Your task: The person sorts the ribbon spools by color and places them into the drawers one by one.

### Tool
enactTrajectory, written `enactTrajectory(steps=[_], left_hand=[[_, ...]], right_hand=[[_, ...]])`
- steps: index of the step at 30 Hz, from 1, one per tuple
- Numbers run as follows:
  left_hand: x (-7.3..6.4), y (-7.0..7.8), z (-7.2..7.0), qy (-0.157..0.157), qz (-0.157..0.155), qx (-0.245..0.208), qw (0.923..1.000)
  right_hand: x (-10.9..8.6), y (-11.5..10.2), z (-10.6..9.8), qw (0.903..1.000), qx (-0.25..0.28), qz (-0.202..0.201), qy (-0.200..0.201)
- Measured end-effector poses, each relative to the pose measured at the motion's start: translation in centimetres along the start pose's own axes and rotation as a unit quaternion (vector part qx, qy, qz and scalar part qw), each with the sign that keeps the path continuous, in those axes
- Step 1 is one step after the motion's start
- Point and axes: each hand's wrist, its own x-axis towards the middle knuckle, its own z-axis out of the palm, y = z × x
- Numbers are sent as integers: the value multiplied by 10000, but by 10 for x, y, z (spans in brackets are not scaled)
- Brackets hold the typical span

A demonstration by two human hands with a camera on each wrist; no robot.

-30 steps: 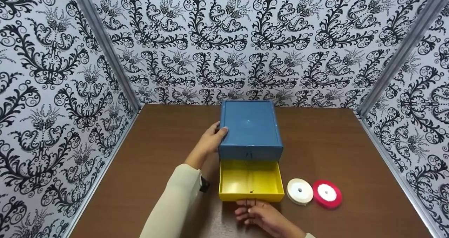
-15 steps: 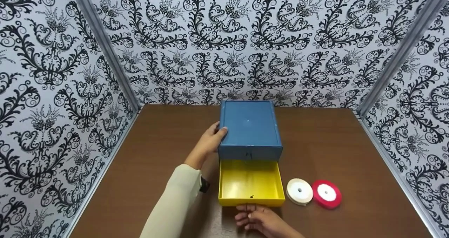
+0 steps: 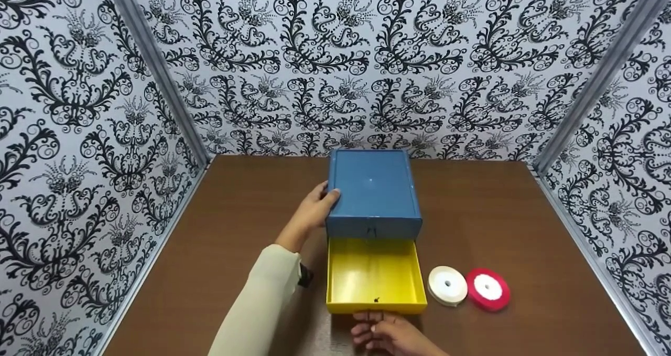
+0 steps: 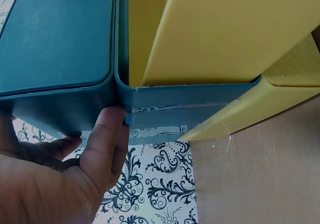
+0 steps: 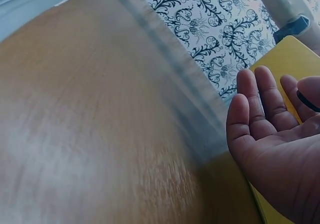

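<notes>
A blue drawer box (image 3: pixel 372 185) stands mid-table, and its yellow drawer (image 3: pixel 375 272) slides out below, bare inside but for a small black knot (image 3: pixel 376 299) at the front wall. My left hand (image 3: pixel 310 209) holds the box by its left side; the left wrist view has the thumb (image 4: pixel 102 134) against the blue edge and other fingers partly hidden behind. Palm up, my right hand (image 3: pixel 392 336) is at the drawer's front. In the right wrist view a thin black loop (image 5: pixel 306 102) shows at its thumb, gripped there, while the remaining fingers (image 5: pixel 270 94) curve loosely beside the yellow front.
To the right of the drawer lie a cream ribbon spool (image 3: pixel 447 286) and a red ribbon spool (image 3: pixel 488 289), side by side on the brown table (image 3: pixel 503 214). Patterned panels (image 3: pixel 335 67) with metal corner posts enclose the table at the back and both sides.
The yellow drawer has come further out toward the person, and the right hand has moved back with it. Left hand, blue box and spools stay essentially where they were.
</notes>
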Motion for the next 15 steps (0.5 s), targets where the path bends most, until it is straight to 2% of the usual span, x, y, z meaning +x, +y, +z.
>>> enactTrajectory(steps=[9,15], left_hand=[[0,1,1,-10,39,100,9999],[0,1,1,31,47,193,9998]], right_hand=[[-4,3,6,9998,-36,74,158],[-6,7,11,9972,-197,222,692]])
